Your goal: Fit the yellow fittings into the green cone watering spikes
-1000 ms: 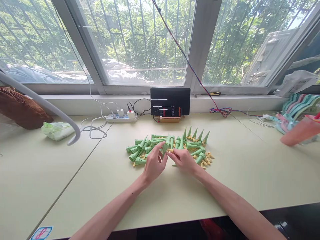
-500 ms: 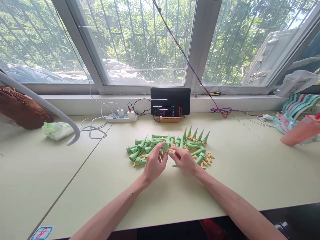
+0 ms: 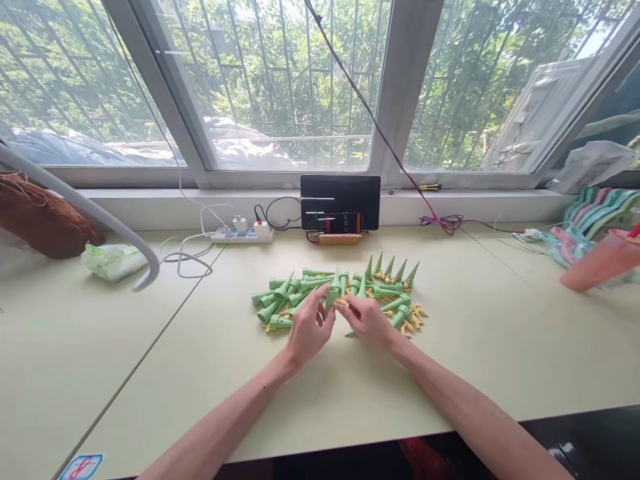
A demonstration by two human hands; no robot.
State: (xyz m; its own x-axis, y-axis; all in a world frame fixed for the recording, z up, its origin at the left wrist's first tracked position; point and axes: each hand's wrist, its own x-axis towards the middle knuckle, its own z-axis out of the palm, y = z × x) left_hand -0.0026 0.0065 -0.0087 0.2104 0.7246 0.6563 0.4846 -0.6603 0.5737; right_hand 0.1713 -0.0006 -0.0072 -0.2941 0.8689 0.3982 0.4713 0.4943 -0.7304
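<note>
My left hand [image 3: 311, 320] is closed around a green plastic spike [image 3: 330, 299], held roughly upright at the near side of a pile. Between the fingertips of my right hand [image 3: 369, 319] is a small yellow plastic piece [image 3: 341, 302], its end against or very near the side of the spike; exact contact is too small to tell. Around both hands lie several more green spikes [image 3: 281, 322], hollow and collared at the wide end. Loose yellow pieces [image 3: 411, 324] are heaped at the right. Behind them a row of green spikes [image 3: 391, 267] stands points up, with yellow pieces at their bases.
A phone [image 3: 341, 223] on a stand leans before a dark tablet [image 3: 370, 193]. To its left are a power strip [image 3: 243, 235] and white cables. A pink cup [image 3: 600, 263] tilts at the right, a green packet [image 3: 113, 261] lies left, and a grey curved arm [image 3: 100, 207] crosses the left side.
Both hands stay almost in place with the same spike and yellow piece. The yellow piece shows slightly less between the right fingertips than a second ago.
</note>
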